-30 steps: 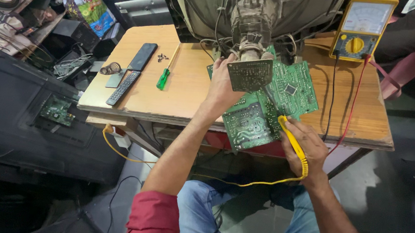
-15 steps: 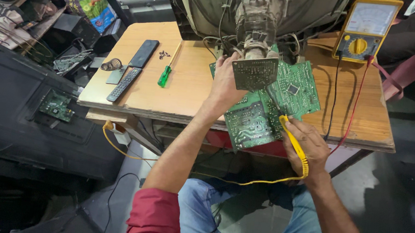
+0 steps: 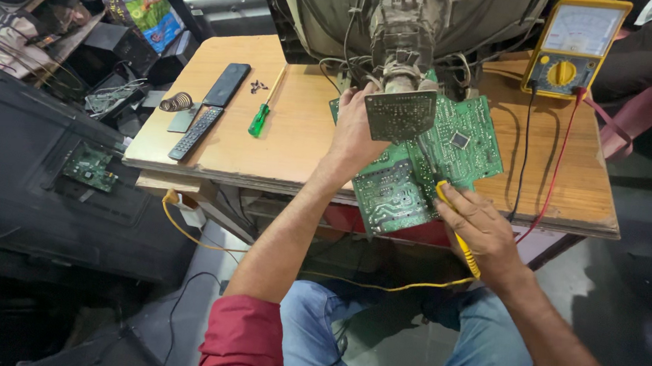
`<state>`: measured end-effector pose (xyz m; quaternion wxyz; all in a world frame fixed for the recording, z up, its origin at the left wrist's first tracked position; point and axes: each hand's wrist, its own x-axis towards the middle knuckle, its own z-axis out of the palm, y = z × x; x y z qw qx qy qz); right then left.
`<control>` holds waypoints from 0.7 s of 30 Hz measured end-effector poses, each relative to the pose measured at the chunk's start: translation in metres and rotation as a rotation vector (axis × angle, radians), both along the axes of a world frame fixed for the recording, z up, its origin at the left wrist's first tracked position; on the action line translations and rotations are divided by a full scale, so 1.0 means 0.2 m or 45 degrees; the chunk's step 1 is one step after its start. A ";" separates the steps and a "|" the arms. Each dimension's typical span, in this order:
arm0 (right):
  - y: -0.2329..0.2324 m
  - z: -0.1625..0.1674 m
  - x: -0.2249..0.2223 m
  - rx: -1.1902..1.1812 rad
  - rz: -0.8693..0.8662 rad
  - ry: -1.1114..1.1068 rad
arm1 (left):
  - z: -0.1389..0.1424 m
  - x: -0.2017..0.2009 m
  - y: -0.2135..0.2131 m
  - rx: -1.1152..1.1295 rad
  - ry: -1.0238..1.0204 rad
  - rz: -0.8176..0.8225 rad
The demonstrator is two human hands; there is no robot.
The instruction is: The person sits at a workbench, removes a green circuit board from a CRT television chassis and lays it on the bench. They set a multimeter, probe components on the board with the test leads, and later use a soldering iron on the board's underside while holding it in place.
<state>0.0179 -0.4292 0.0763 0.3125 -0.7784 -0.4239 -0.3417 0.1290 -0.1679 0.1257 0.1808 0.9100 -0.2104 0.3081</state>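
A large green circuit board [image 3: 463,143] lies tilted over the front edge of the wooden table [image 3: 298,139], solder side up. My left hand [image 3: 354,131] grips the small neck board [image 3: 400,113] plugged on the back of a picture tube [image 3: 406,20]. My right hand [image 3: 476,228] holds a yellow-handled soldering iron [image 3: 456,234] with its tip on the green board. The iron's yellow cable [image 3: 380,286] hangs under the table.
A yellow analog multimeter [image 3: 577,44] stands at the back right, its black and red leads trailing over the table. A green screwdriver [image 3: 260,117], a remote [image 3: 196,132], a phone [image 3: 226,84] and solder wire [image 3: 175,104] lie left. A black TV casing [image 3: 43,178] sits at left.
The view has shifted slightly. My left hand has moved a little up onto the neck board; my right hand keeps the iron on the green board.
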 end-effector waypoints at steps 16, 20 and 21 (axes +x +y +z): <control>-0.12 0.00 0.08 -0.245 0.088 -0.076 | 0.00 -0.01 -0.01 0.028 -0.095 0.007; -0.12 0.01 0.08 -0.262 0.101 -0.078 | 0.00 0.00 -0.01 0.071 -0.145 0.022; -0.12 0.01 0.08 -0.259 0.106 -0.082 | 0.00 0.00 -0.01 0.087 -0.176 0.027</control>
